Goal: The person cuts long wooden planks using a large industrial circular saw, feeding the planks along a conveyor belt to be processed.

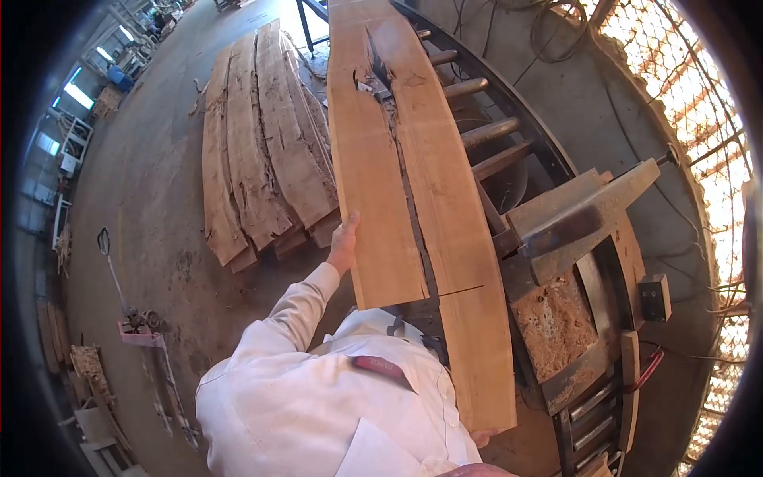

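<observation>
A long wooden slab [373, 230] runs away from my body, split lengthwise by a dark jagged crack that widens to a hole near its far end. Its right strip [477, 358] reaches closer to me than the left one and carries a short dark line across it. My left hand [343, 245] is closed round the slab's left edge, thumb on top. At the near end of the right strip, part of my right hand [482, 436] shows at the corner, gripping it from below; most of its fingers are hidden under the wood.
Rough-edged slabs [266, 143] lie stacked to the left. Metal rollers [489, 131] support or flank the slab on the right, beside a sawdust-covered machine [556, 326] with a protruding arm [596, 219]. A pallet jack [143, 326] stands at left. Cables hang by the mesh wall [675, 71].
</observation>
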